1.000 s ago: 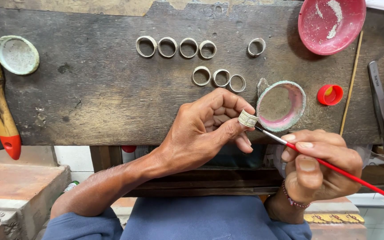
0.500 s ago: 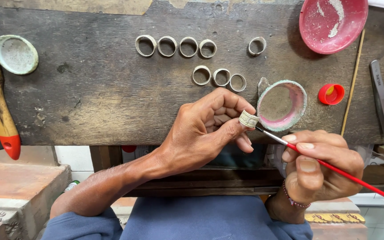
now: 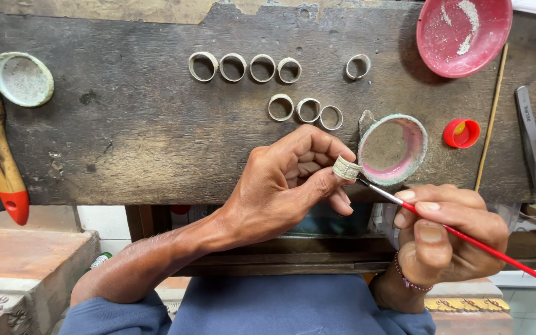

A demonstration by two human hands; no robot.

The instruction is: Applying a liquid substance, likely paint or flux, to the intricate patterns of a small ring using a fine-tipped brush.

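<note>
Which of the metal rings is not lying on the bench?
The ring pinched in the left hand, at the tip of the red brush. The other rings all rest on the wooden bench.

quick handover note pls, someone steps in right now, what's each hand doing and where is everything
Left hand: grip pinches one pale ring between thumb and forefinger.
Right hand: grip holds a thin red-handled brush, tip at the ring's lower edge.
On the wooden bench: eight similar rings, a row of four, one apart, three below. Small pink-lined dish just beyond the held ring; red bowl with white powder at top right; red cap beside it.
Done: cannot tell which bench rings are treated.
Left: the held ring is being brushed.
</note>
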